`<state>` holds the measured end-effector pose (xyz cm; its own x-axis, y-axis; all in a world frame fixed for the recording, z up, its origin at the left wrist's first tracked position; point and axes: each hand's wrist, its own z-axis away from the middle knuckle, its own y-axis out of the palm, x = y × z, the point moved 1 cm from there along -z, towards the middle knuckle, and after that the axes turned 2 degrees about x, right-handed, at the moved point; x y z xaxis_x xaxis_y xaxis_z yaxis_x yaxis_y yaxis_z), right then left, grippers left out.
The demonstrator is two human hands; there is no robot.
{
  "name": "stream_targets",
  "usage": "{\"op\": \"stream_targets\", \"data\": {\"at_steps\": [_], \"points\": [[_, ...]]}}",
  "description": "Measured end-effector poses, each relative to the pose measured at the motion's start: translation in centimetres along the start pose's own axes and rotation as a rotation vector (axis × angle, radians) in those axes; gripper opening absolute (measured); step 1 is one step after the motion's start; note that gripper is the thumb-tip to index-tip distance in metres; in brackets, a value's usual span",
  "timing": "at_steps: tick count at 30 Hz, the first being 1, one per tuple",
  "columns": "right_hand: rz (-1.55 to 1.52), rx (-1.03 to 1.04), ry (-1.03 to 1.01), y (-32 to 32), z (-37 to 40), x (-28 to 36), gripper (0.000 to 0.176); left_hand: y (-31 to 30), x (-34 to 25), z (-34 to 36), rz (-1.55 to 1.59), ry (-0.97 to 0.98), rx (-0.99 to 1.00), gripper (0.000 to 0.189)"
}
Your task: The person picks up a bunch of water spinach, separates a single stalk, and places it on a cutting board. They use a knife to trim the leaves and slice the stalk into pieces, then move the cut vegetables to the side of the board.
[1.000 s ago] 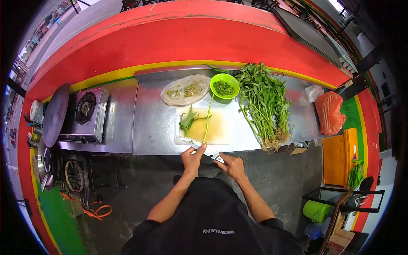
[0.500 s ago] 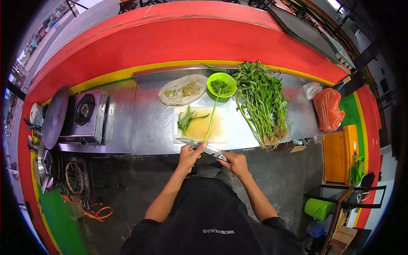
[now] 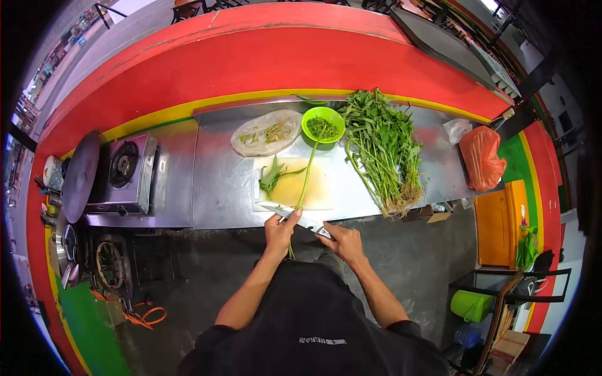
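Since the earlier frame the stem has slid toward the person; its lower end now shows below the left hand, past the near edge of the counter, where before it stopped at the fingers; hands and knife sit nearly where they were. Left hand: fingers and thumb pinched shut on the stem at the counter edge; stem runs from there up across the board, slightly bowed, its far tip at or just short of the rim of the bowl; cannot tell whether they touch. Right hand: closed around the knife handle, just right of the left hand, off the counter edge; blade points left, lies nearly flat along the near edge of the board, crosses the stem just above the left fingers; tip ends near the board's left corner. On the board, left of the stem: a few loose leaves. Bowl holds chopped greens. Left of the bowl: a clear bag with scraps inside. Right of the board: a large bundle of leafy stalks, roots toward the person. Far right: an orange bag. Far left: a stove, with a dark round lid beside it.
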<state>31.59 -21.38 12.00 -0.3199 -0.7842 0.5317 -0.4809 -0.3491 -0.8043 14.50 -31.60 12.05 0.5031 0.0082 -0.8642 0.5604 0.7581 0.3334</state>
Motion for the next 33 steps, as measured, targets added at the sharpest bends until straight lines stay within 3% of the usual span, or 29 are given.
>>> {"op": "stream_targets", "data": {"at_steps": [13, 19, 33], "points": [[0.021, -0.002, -0.032, 0.1, 0.9, -0.4, 0.043, -0.7, 0.6, 0.5, 0.024, -0.015, 0.013, 0.019], [0.006, -0.023, -0.019, 0.6, 0.9, -0.3, 0.042, -1.2, 0.5, 0.2, 0.037, -0.082, 0.133, 0.016], [-0.043, 0.016, 0.034, 0.9, -0.4, 0.6, 0.039, -1.6, 0.0, -0.5, 0.019, -0.071, 0.074, 0.015]]}}
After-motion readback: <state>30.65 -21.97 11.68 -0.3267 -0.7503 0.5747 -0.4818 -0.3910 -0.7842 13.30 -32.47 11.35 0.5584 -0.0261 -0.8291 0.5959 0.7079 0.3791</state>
